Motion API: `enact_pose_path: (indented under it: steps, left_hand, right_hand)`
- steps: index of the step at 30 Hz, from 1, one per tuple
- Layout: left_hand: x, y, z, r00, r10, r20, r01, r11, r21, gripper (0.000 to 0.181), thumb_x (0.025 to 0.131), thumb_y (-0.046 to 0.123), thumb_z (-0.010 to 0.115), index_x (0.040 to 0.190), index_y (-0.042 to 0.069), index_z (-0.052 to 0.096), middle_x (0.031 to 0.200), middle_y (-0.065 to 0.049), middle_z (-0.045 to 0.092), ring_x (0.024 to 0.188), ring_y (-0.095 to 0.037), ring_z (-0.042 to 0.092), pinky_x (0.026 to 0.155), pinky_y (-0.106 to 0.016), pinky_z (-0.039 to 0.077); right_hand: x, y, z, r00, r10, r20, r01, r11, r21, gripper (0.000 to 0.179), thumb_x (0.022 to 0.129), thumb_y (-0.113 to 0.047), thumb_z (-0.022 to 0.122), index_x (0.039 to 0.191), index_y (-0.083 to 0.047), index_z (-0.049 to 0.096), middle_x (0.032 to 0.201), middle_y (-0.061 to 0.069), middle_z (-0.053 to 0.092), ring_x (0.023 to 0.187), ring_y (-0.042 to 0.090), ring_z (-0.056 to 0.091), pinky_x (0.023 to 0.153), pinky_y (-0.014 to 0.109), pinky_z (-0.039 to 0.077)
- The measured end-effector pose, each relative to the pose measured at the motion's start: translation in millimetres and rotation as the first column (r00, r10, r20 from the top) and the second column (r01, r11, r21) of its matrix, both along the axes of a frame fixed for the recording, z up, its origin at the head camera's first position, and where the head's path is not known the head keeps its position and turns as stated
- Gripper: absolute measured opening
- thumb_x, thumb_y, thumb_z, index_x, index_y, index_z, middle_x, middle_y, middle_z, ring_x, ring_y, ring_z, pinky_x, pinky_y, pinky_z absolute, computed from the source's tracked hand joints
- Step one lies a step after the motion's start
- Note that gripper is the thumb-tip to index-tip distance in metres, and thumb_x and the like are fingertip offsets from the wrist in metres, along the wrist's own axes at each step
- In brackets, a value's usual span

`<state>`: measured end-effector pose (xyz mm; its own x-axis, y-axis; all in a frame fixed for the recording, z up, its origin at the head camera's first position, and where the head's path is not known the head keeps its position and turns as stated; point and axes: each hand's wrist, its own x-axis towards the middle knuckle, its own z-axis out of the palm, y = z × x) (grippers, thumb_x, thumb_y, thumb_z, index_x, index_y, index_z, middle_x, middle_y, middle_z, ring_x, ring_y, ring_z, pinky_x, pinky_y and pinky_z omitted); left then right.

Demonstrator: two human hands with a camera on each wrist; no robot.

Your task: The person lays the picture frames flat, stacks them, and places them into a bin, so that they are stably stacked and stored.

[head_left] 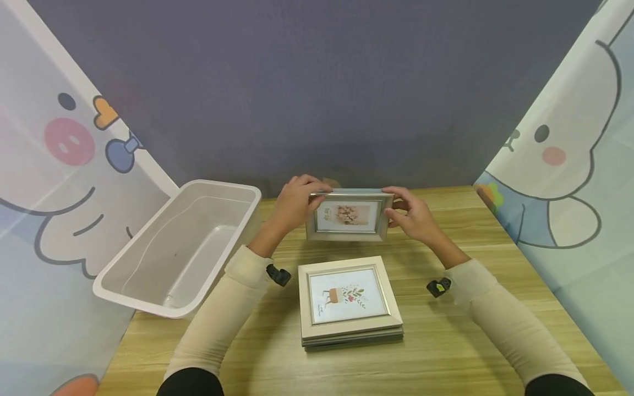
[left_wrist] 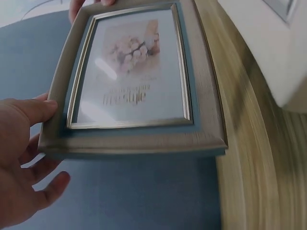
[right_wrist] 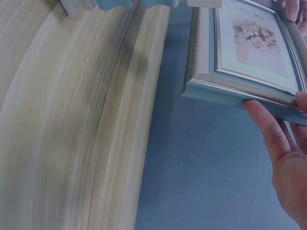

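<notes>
A picture frame [head_left: 311, 228] with a flower print is held up above the far part of the table, tilted so its front faces me. My left hand [head_left: 297, 203] grips one end, thumb on the front and fingers behind, as the left wrist view shows. At the other end my right hand [head_left: 413, 214] pinches the frame, thumb on the front face, a finger along its edge in the right wrist view. Nearer to me lies a stack of picture frames [head_left: 391, 308], the top one cream with a plant print.
A white plastic tub [head_left: 247, 192] stands at the left of the wooden table [head_left: 446, 352]. Behind the table rises a dark grey panel [head_left: 317, 99]. Cartoon-printed panels [head_left: 584, 286] flank both sides.
</notes>
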<state>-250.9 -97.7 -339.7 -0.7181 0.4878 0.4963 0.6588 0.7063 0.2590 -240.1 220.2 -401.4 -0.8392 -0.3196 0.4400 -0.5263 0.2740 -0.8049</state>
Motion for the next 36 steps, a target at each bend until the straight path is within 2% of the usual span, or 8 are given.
enact_pose_path:
  steps: [2,9,14,17,23,30,32,36]
  left_hand:
    - [-0.4,-5.2,-1.2,0.999,-0.013,0.042,0.01,0.999,0.05,0.023,0.097,0.016,0.07,0.119,0.017,0.076,0.122,-0.01,0.069,0.109,-0.029,0.062,0.09,-0.047,0.052]
    - [1.7,-19.7,-9.6,0.976,-0.042,0.214,-0.001,0.98,0.197,0.029,0.097,0.01,0.069,0.126,0.012,0.072,0.124,-0.015,0.066,0.102,-0.027,0.069,0.083,-0.039,0.06]
    - [7.2,-24.9,-13.6,0.96,-0.072,0.271,-0.007,0.96,0.281,0.031,0.096,0.007,0.07,0.127,0.01,0.071,0.124,-0.016,0.066,0.105,-0.029,0.07,0.082,-0.04,0.06]
    - [8.2,-27.3,-17.1,0.958,-0.091,0.273,-0.004,0.944,0.33,0.029,0.095,0.006,0.071,0.124,0.009,0.072,0.122,-0.016,0.066,0.104,-0.029,0.069,0.082,-0.04,0.06]
    - [7.7,-32.2,-24.3,0.949,-0.138,0.282,0.018,0.921,0.39,0.026,0.094,0.005,0.072,0.12,0.007,0.073,0.119,-0.014,0.067,0.104,-0.028,0.065,0.088,-0.041,0.06]
    - [7.9,-37.1,-30.9,0.91,-0.179,0.373,-0.012,0.89,0.456,0.029,0.093,0.009,0.074,0.122,0.007,0.072,0.122,-0.013,0.066,0.107,-0.026,0.064,0.087,-0.041,0.059]
    - [7.3,-38.9,-32.6,0.896,-0.212,0.39,-0.011,0.868,0.497,0.034,0.092,0.008,0.074,0.126,0.004,0.069,0.127,-0.016,0.066,0.107,-0.028,0.064,0.087,-0.038,0.057]
    - [3.3,-43.4,-36.0,0.85,-0.292,0.439,-0.015,0.819,0.574,0.047,0.093,0.006,0.073,0.138,0.004,0.058,0.138,-0.018,0.061,0.114,-0.031,0.062,0.092,-0.034,0.054]
  right_hand:
    - [0.3,0.5,0.5,1.0,-0.001,-0.001,0.001,1.0,0.001,0.051,0.095,0.008,0.064,0.143,0.0,0.049,0.12,0.031,0.058,0.104,0.051,0.066,0.063,0.04,0.063]
    - [-0.7,2.3,-0.9,1.0,-0.005,-0.003,0.005,1.0,-0.004,0.05,0.094,0.009,0.063,0.141,0.001,0.05,0.118,0.031,0.058,0.102,0.048,0.067,0.062,0.041,0.063]
    - [0.6,1.5,-0.6,1.0,-0.001,0.012,0.001,1.0,-0.001,0.049,0.095,0.009,0.063,0.141,0.002,0.05,0.118,0.032,0.058,0.102,0.045,0.068,0.063,0.035,0.063]
    - [1.4,1.2,-1.0,1.0,-0.002,0.019,0.002,1.0,0.002,0.048,0.095,0.008,0.063,0.141,0.001,0.05,0.118,0.032,0.059,0.1,0.032,0.071,0.063,0.032,0.063]
    - [3.8,0.9,-1.9,1.0,0.018,0.02,-0.018,1.0,-0.001,0.047,0.096,0.007,0.063,0.141,0.002,0.051,0.115,0.031,0.06,0.095,0.001,0.069,0.063,0.039,0.063]
    - [7.3,0.9,-3.3,0.998,0.054,0.018,-0.054,0.998,-0.024,0.046,0.094,0.011,0.062,0.138,0.007,0.05,0.112,0.034,0.06,0.093,0.0,0.069,0.062,0.032,0.063]
    - [8.5,0.6,-3.2,0.998,0.061,0.017,-0.06,0.998,-0.036,0.047,0.093,0.013,0.063,0.137,0.008,0.05,0.11,0.035,0.06,0.092,0.001,0.069,0.061,0.032,0.063]
    - [9.7,-0.1,-3.4,0.997,0.076,0.005,-0.075,0.996,-0.046,0.046,0.092,0.015,0.062,0.136,0.01,0.049,0.11,0.037,0.059,0.092,0.0,0.069,0.061,0.032,0.063]
